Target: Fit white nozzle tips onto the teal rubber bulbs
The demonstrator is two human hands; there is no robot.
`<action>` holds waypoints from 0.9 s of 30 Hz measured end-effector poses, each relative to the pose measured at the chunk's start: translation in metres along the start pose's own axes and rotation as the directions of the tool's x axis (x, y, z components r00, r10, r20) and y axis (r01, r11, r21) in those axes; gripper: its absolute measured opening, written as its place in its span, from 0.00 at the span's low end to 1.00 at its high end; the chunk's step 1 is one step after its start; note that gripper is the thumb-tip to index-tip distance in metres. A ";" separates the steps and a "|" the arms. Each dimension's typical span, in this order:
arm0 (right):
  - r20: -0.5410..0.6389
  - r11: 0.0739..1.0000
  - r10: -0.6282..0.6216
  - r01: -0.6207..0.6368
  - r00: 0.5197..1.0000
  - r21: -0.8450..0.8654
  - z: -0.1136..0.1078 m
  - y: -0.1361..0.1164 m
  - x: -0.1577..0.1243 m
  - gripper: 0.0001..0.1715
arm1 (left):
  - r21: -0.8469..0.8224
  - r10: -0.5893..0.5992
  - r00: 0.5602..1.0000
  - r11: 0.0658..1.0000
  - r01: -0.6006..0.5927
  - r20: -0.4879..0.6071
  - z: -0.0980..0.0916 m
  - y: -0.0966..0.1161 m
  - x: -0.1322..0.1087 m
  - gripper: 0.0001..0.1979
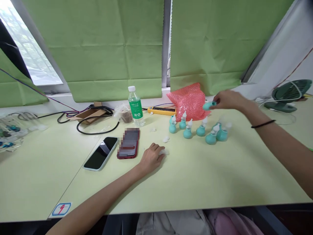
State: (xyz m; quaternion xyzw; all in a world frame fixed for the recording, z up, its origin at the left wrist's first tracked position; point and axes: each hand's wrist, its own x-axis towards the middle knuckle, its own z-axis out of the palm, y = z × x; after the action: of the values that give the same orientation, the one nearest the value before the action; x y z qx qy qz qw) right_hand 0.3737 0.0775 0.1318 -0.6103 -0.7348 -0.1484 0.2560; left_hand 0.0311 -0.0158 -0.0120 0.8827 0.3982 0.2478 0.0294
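Note:
My left hand rests on the pale table, its fingers closed on a small translucent white piece. Another white piece lies just beyond it. Raised over the table at the right, my right hand pinches a teal bulb beside the red bubble-wrap bag. Below that hand, several teal bulbs with whitish nozzles stand upright in a loose group.
Two phones lie left of my left hand. Behind them are a water bottle, black cables and a yellow tool. A green fan stands far right, clear plastic packages far left.

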 end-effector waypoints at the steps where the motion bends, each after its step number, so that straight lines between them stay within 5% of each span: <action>1: 0.007 0.997 -0.028 0.029 1.000 -0.078 -0.017 -0.010 0.000 0.20 | -0.019 -0.016 1.000 1.000 0.015 -0.026 -0.001 0.000 0.001 0.11; 4: -0.145 0.989 -0.146 0.145 0.979 -0.020 -0.053 -0.056 -0.015 0.21 | -0.100 -0.066 0.992 0.993 0.055 -0.105 -0.007 0.000 0.002 0.11; 6: -0.056 0.949 -0.288 0.293 0.956 0.116 -0.054 -0.094 -0.034 0.21 | -0.168 -0.100 0.985 0.983 0.076 -0.142 -0.010 0.000 0.004 0.11; 9: 0.237 0.862 -0.492 0.429 0.838 0.270 -0.017 -0.140 -0.068 0.16 | -0.283 -0.175 0.966 0.952 0.116 -0.192 -0.011 -0.002 0.005 0.12; 11: 0.291 0.839 -0.521 0.418 0.802 0.348 0.021 -0.157 -0.087 0.14 | -0.371 -0.240 0.945 0.917 0.145 -0.223 -0.010 -0.005 0.005 0.13; 16: 0.191 0.724 -0.413 0.194 0.890 0.662 0.090 -0.167 -0.120 0.10 | -0.610 -0.362 0.915 0.770 0.187 -0.177 -0.009 -0.010 0.007 0.13; 22: 0.063 0.632 -0.178 0.065 0.982 0.772 0.103 -0.169 -0.136 0.11 | -0.777 -0.345 0.937 0.604 0.180 -0.051 -0.017 -0.006 0.009 0.20; 27: 0.027 0.663 -0.169 0.094 0.985 0.743 0.101 -0.170 -0.134 0.14 | -0.653 -0.168 0.986 0.747 0.125 -0.003 -0.022 0.004 0.007 0.16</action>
State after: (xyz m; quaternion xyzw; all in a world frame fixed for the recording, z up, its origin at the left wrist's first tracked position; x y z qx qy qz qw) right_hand 0.2053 -0.0151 -0.0103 -0.4064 -0.7851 0.1717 0.4348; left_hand 0.0276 -0.0170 0.0109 0.7754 0.3560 0.3943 0.3413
